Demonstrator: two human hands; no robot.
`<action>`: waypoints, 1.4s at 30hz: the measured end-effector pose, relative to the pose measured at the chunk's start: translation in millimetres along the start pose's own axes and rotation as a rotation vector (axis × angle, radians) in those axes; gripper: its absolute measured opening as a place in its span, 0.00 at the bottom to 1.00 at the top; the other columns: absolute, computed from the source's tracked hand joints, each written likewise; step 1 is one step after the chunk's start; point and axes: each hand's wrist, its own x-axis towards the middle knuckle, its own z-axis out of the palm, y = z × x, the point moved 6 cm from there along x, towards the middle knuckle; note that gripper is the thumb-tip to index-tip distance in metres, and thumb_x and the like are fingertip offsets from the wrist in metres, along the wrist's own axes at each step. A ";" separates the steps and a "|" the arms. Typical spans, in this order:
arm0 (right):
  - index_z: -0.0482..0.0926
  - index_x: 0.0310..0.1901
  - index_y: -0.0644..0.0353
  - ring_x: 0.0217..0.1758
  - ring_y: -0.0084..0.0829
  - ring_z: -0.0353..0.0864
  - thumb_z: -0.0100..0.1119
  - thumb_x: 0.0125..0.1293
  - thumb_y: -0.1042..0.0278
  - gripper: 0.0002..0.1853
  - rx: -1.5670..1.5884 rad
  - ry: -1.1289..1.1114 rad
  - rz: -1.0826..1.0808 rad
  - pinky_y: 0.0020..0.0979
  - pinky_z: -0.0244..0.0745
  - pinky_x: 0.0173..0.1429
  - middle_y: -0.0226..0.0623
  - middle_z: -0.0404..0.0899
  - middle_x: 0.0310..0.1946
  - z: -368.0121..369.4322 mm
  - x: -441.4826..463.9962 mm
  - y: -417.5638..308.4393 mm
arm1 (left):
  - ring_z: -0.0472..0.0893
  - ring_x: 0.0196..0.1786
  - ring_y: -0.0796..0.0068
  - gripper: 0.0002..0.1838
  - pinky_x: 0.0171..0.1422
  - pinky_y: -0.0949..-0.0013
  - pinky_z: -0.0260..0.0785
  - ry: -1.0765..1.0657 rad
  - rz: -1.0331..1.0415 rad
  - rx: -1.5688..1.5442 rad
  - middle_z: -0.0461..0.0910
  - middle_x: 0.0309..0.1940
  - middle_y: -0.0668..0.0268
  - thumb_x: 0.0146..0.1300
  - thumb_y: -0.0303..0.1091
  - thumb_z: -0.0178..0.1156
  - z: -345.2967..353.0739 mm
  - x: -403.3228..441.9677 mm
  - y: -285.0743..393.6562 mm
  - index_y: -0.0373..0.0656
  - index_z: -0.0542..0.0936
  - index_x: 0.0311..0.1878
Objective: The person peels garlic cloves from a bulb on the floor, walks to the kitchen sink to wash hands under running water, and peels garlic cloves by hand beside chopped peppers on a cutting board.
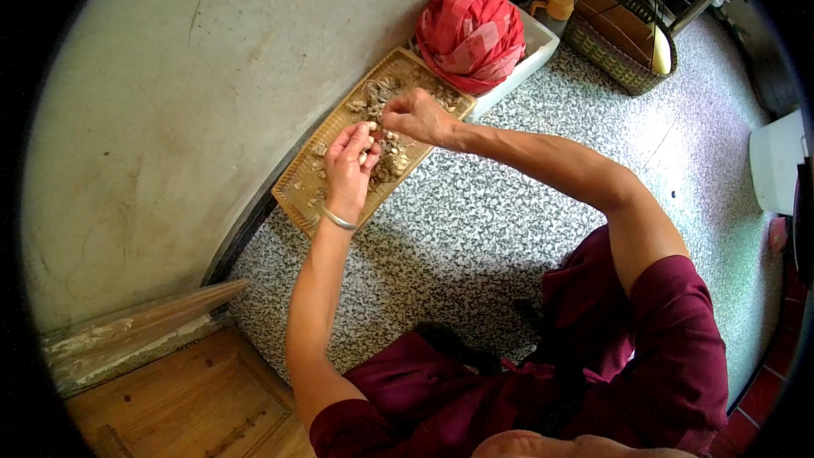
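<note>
A shallow woven bamboo tray (298,189) lies along the wall, strewn with dry brown husks and pale pieces that look like garlic (397,159). My left hand (348,161), with a metal bangle at its wrist, is over the tray, its fingers curled round several small pale cloves (371,126). Close beside it, my right hand (415,117) is closed in a pinch above the tray. Whatever sits between the right fingertips is too small and hidden to make out.
Behind the tray stands a white box (536,44) with a red checked cloth bundle (475,34) on it. Farther right are a bottle with an orange top (555,8) and a woven basket (623,68). A white bucket (776,161) stands at the right; a wooden door panel (186,399) is lower left.
</note>
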 end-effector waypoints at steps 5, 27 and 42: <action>0.78 0.28 0.66 0.24 0.28 0.76 0.52 0.52 0.70 0.08 0.001 -0.073 0.105 0.32 0.71 0.30 0.39 0.76 0.19 -11.0 2.8 26.6 | 0.71 0.27 0.79 0.08 0.25 0.83 0.62 -0.015 -0.146 -0.202 0.75 0.30 0.62 0.62 0.34 0.52 -21.4 5.9 -7.4 0.38 0.73 0.36; 0.70 0.52 0.62 0.44 0.43 0.76 0.53 0.59 0.52 0.25 -0.498 -0.576 -0.082 0.38 0.71 0.48 0.47 0.77 0.42 20.2 -19.1 17.2 | 0.66 0.19 0.83 0.09 0.17 0.82 0.53 0.176 -0.204 -0.210 0.71 0.21 0.68 0.63 0.37 0.51 -61.3 22.3 -36.2 0.40 0.72 0.38; 0.70 0.48 0.62 0.39 0.32 0.71 0.52 0.49 0.72 0.20 -1.008 -0.564 -0.317 0.35 0.65 0.47 0.34 0.70 0.30 -37.6 -196.7 -87.3 | 0.66 0.19 0.81 0.14 0.17 0.80 0.55 0.239 -0.226 -0.571 0.68 0.18 0.71 0.66 0.44 0.46 -69.6 46.4 -52.2 0.47 0.69 0.27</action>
